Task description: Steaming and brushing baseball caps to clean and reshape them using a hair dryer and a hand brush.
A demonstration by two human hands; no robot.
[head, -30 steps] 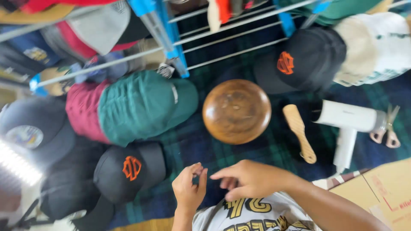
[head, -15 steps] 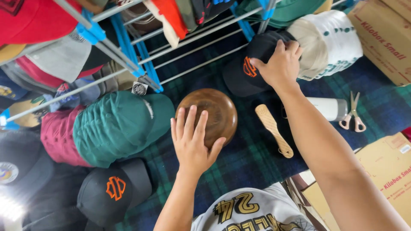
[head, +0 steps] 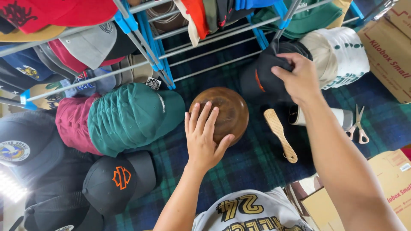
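My left hand (head: 204, 137) is flat and open, fingers spread on the near rim of the wooden bowl (head: 222, 112) — probably just steadying it, not gripping anything. Beyond the bowl and to its right, my right hand (head: 298, 77) is closed around the crown of a black cap (head: 262, 79), arm stretched out long. A stack of green caps (head: 128, 117) sits left of the bowl, a wooden brush (head: 280, 139) right of it.

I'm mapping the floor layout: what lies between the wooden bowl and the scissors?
In the head view, a wooden brush lies beside the wooden bowl, then a white cylindrical device just before the scissors.
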